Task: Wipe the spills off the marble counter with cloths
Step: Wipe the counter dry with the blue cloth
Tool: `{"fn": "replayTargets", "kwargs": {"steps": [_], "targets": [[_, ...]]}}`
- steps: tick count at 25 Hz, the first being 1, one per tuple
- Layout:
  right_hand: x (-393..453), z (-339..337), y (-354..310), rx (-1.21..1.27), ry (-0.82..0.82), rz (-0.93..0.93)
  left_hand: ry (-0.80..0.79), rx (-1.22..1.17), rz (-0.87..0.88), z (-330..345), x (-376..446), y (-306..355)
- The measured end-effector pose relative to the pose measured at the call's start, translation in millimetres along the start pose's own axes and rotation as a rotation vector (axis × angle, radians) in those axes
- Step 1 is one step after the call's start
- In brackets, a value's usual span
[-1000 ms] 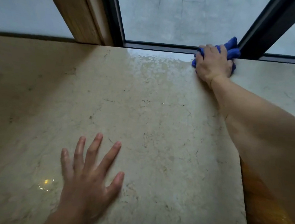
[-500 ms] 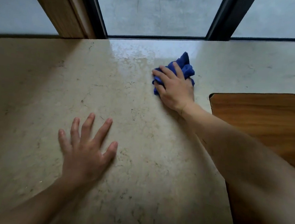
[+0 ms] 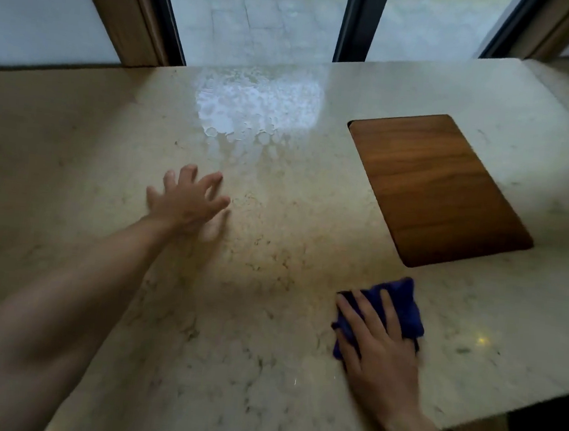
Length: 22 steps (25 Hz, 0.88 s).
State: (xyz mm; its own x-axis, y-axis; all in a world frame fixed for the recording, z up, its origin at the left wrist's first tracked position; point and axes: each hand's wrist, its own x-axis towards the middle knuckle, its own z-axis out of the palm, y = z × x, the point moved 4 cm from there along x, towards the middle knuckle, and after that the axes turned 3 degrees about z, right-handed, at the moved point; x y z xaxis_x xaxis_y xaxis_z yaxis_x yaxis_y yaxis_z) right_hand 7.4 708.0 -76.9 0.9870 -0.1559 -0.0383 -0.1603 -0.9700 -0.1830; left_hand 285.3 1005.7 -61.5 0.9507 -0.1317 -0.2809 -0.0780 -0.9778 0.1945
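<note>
Blue cloth [image 3: 402, 306]: drawn back from far window edge to near right of worktop [image 3: 263, 368], pressed flat under right hand [image 3: 379, 357]. Left hand [image 3: 188, 200]: spread, bracing. Wet patch [image 3: 258, 106]: remained far centre, unwiped.

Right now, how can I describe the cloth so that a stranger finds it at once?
Start at the marble counter under the window, then find the wooden inset panel on its right side. Nearer than that panel, the right hand presses a bunched blue cloth, the only blue thing on the pale stone.
</note>
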Motion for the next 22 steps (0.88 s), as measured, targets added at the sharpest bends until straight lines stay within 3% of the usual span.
{"fn": "replayTargets", "kwargs": {"steps": [5, 10, 13, 19, 22], "targets": [[-90.3, 6.3, -15.9, 0.003, -0.014, 0.155, 0.027, 0.041, -0.05, -5.3, -17.7, -39.9], [-61.7, 14.9, -70.5, -0.012, -0.059, -0.023, 0.085, 0.108, -0.04, -13.9, -2.5, -80.2], [11.8, 23.2, -101.0, 0.011, -0.114, -0.037, 0.106, 0.117, -0.013, -3.5, 0.7, -89.1], [219.4, 14.6, -132.9, 0.025, -0.006, -0.016, 0.176, 0.127, -0.034, 5.5, -6.9, -86.5], [333.6, 12.4, -135.4, 0.051, -0.032, 0.025, 0.169, 0.14, -0.034, 6.8, -4.6, -89.5]]}}
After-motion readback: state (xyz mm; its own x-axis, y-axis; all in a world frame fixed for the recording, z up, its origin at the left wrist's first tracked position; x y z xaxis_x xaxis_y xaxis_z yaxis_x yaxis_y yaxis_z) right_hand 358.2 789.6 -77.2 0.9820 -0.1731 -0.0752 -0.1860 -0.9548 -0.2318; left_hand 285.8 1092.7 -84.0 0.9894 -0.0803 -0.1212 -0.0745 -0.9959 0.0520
